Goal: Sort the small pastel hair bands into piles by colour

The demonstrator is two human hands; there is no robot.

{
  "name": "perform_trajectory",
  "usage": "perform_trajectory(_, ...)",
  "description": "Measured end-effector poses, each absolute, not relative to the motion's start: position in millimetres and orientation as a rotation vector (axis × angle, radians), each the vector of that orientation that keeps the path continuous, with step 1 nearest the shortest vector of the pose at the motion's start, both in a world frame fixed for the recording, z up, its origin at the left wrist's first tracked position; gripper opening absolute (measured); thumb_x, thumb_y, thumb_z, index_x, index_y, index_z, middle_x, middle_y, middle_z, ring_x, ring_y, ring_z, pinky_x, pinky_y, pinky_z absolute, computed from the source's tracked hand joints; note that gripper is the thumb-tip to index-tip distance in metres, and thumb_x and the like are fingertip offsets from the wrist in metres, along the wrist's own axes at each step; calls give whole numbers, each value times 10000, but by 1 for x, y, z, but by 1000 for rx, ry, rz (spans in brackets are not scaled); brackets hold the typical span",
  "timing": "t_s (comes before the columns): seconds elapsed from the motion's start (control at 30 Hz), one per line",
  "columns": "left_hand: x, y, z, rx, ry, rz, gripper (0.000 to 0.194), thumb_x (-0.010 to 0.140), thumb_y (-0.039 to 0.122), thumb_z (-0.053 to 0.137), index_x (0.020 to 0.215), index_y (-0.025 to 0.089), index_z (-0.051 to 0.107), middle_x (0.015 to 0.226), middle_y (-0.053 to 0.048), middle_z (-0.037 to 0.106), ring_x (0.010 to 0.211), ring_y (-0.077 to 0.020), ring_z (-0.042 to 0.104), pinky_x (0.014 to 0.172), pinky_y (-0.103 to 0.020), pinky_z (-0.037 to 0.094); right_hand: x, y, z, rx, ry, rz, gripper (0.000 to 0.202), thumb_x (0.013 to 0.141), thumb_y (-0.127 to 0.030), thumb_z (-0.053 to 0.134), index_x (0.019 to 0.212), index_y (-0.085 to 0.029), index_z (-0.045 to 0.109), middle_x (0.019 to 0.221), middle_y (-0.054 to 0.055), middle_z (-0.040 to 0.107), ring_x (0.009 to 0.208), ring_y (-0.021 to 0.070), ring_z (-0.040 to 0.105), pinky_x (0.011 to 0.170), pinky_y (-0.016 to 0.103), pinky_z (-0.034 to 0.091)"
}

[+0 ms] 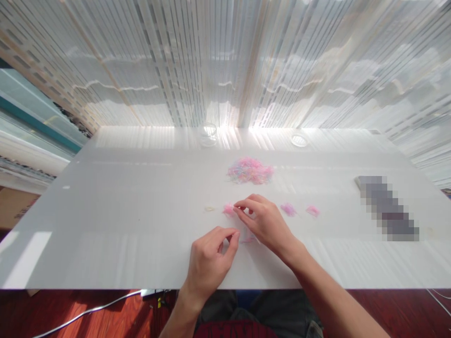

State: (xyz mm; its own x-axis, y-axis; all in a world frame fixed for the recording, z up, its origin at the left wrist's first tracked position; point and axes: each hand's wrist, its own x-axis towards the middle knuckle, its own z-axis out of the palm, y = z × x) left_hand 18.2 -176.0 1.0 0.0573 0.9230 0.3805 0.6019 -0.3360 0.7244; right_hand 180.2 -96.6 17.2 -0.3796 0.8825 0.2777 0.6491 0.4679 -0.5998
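Note:
A loose heap of pink, blue and pale strands (251,171) lies mid-table. Nearer me is a row of small piles: a pale yellowish one (209,209), a bright pink one (228,210), a purple one (289,209) and a light pink one (313,211). My right hand (259,216) is pinched at the right edge of the bright pink pile; anything between its fingertips is too small to make out. Below it to the left, my left hand (213,253) is also pinched, its hold unclear. A few pink strands (248,240) lie just right of my left fingertips.
On the white table (105,206), a clear glass jar (209,135) and a round clear lid or dish (299,140) stand at the back edge. A blurred-out dark object (389,209) lies at the right. Sheer curtains (225,61) hang behind.

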Motion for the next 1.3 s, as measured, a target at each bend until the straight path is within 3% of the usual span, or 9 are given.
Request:
perform_trajectory(0.23, 17, -177, 1, 1986, 1515, 1167, 118, 989, 185, 607, 928, 202, 706, 731, 24, 683, 576, -100, 558, 554, -223, 401, 196, -114, 22, -1185, -2106, 420, 134, 982, -177, 614, 1057, -191, 725, 866, 41, 699, 756, 170, 649, 706, 295, 529)
perform_trajectory(0.4, 17, -177, 0, 2054, 1509, 1146, 107, 976, 154, 609, 999, 218, 692, 856, 10, 718, 744, -132, 651, 672, -246, 461, 225, -141, 18, -1218, -2032, 397, 107, 978, -175, 623, 1043, -197, 705, 870, 34, 687, 747, 152, 633, 698, 280, 534)
perform_trajectory(0.67, 19, -175, -3, 2301, 1572, 966, 149, 914, 161, 645, 1046, 210, 693, 939, -35, 698, 887, -225, 622, 789, -371, 418, 234, -163, -5, -1215, -2066, 466, 121, 975, -176, 620, 1063, -204, 699, 910, 55, 658, 864, 199, 622, 774, 343, 549)
perform_trajectory(1.3, 21, -172, 1, 2352, 1460, 907, 83, 983, 214, 630, 943, 218, 703, 866, -8, 692, 819, -176, 629, 765, -336, 396, 238, -163, -7, -1195, -2061, 497, 95, 987, -173, 591, 977, -195, 684, 893, 56, 659, 840, 197, 625, 761, 349, 538)
